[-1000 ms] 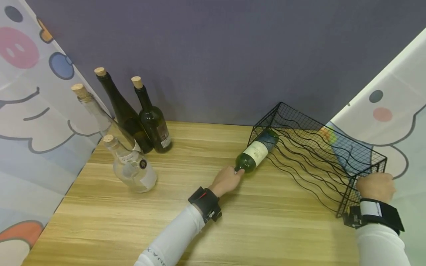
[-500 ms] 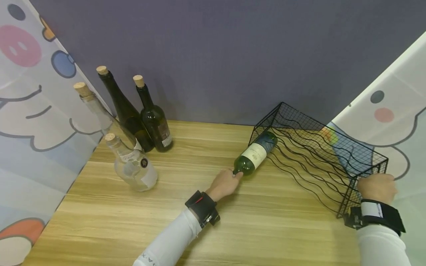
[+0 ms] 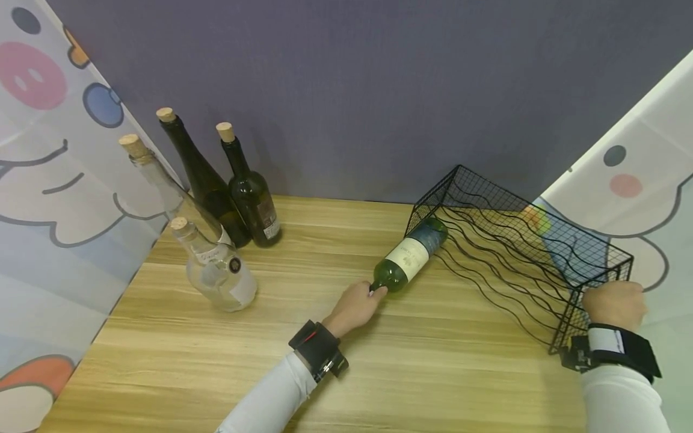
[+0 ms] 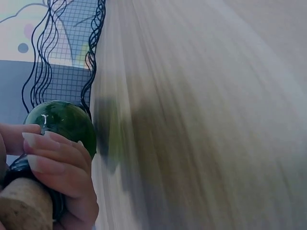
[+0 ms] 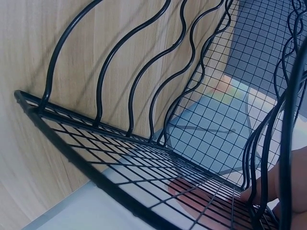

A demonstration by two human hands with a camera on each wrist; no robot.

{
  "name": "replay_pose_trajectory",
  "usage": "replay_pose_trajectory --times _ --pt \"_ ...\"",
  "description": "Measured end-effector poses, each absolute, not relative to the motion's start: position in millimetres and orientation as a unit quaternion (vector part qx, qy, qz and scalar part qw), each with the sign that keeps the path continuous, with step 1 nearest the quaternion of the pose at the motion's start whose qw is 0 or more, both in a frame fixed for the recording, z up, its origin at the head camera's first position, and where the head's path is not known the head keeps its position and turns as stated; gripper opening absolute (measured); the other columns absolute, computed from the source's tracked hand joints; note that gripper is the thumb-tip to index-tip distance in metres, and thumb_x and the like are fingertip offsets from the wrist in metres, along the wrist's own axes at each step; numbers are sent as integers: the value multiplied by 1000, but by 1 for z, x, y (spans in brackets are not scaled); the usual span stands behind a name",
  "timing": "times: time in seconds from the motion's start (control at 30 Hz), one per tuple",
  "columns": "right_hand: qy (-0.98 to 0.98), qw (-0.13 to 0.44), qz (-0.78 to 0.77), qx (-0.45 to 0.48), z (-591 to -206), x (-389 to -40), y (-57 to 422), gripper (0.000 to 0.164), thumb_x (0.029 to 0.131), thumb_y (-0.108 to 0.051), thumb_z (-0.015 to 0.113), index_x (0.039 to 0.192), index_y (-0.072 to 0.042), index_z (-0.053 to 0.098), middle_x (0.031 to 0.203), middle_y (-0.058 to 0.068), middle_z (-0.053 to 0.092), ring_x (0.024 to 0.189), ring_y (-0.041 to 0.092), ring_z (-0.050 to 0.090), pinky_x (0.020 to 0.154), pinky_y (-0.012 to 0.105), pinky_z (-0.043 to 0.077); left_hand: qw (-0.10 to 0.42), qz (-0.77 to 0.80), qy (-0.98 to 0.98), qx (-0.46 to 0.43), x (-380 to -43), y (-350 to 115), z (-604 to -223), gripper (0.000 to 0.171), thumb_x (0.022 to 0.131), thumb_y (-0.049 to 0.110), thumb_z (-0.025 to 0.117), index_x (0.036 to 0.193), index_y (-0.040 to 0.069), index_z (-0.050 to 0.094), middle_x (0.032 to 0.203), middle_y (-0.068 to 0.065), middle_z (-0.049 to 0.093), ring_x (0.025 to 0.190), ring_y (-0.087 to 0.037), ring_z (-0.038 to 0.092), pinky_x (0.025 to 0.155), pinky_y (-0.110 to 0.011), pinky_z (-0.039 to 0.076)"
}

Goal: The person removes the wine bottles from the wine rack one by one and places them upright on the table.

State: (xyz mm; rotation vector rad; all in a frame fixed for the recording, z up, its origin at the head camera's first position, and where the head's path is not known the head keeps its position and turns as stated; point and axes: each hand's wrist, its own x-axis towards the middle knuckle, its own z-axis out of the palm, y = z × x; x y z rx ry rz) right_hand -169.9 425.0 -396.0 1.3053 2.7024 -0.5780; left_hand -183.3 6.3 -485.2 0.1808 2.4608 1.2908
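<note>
A green wine bottle (image 3: pixel 408 257) with a cream label lies tilted at the left end of a black wire wine rack (image 3: pixel 541 225), its base over the lower wavy wires. My left hand (image 3: pixel 354 308) grips the bottle by its neck. In the left wrist view, curled fingers (image 4: pixel 62 170) wrap the neck, and a cork (image 4: pixel 24 206) sticks out toward the camera. At the rack's near right corner, my right hand (image 3: pixel 614 305) holds the frame. The right wrist view shows only part of that hand's fingers (image 5: pixel 288 177), behind the wires.
At the left stand two dark bottles (image 3: pixel 254 210) and two clear glass bottles (image 3: pixel 219 273), all corked. They are on a wooden table (image 3: pixel 433 373) that meets a grey back panel (image 3: pixel 346 102). Cartoon-printed sheets (image 3: pixel 49 192) hang at both sides.
My left hand has drawn back toward the lower left. The wine bottle has slid with it, a little farther out of the rack. My right hand and the rack have barely moved.
</note>
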Motion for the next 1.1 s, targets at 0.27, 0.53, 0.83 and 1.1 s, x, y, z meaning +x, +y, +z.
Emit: replay_pose_trajectory --times 0.27,0.53,0.83,1.1 --pt "886 41 -190 420 -396 -169 424 67 91 -18 43 131 32 24 127 52 41 114 63 48 74 57 54 169 452 874 64 -177 -1 -484 38 100 41 50 81 10 55 63 2 44 51 -12 41 45 -24 34" --pt "879 44 -193 433 -396 -169 424 67 92 -18 41 133 31 22 129 51 40 116 62 48 71 56 55 154 461 870 85 -170 -10 -486 39 100 41 50 73 14 50 63 3 42 52 -11 39 47 -24 33" --pt "892 51 -171 415 -397 -169 425 67 93 -19 41 131 33 22 126 52 40 115 63 47 75 57 54 150 465 868 89 -167 -16 -491 39 100 42 51 72 15 49 63 4 42 53 -11 39 49 -23 33" --pt "889 47 -182 418 -395 -169 423 67 93 -19 43 131 33 23 127 53 39 115 63 47 76 58 54 163 472 861 98 -169 -26 -489 42 100 44 50 75 10 56 62 4 47 52 -11 42 49 -24 36"
